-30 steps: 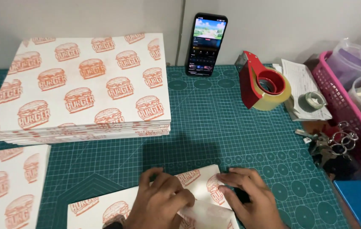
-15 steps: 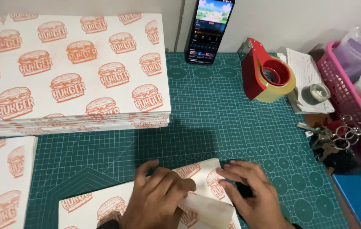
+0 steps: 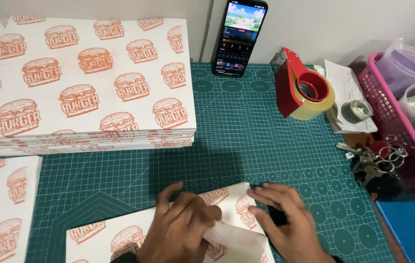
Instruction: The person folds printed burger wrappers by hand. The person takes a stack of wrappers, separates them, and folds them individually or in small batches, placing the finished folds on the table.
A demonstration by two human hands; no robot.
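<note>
Two hands are working at the near edge of the counter, both pressing down on one printed paper sheet (image 3: 168, 231) that is lying flat on the green cutting mat (image 3: 246, 146). The left hand (image 3: 180, 226) is lying spread and flat on the sheet, its fingers curling over a turned-up flap (image 3: 232, 241) near the sheet's right end, though whether they are pinching that flap I cannot tell. The right hand (image 3: 285, 221) is resting open, palm down, fingers pointing left and touching the sheet's right edge, gripping nothing that shows.

A thick stack of the same printed sheets (image 3: 83, 83) is sitting at the far left corner, and a second pile (image 3: 3, 209) is running along the left edge. A phone (image 3: 239, 36) is leaning upright against the wall at the far edge, with a red tape dispenser (image 3: 302, 90) just to its right. A pink basket (image 3: 397, 112) and a bunch of keys (image 3: 375, 158) are sitting along the right edge.

Doing this fold well looks like a matter of pinning the sheet flat so it is not sliding, squaring the flap against the mat's grid, then running the fingers firmly along the crease.
</note>
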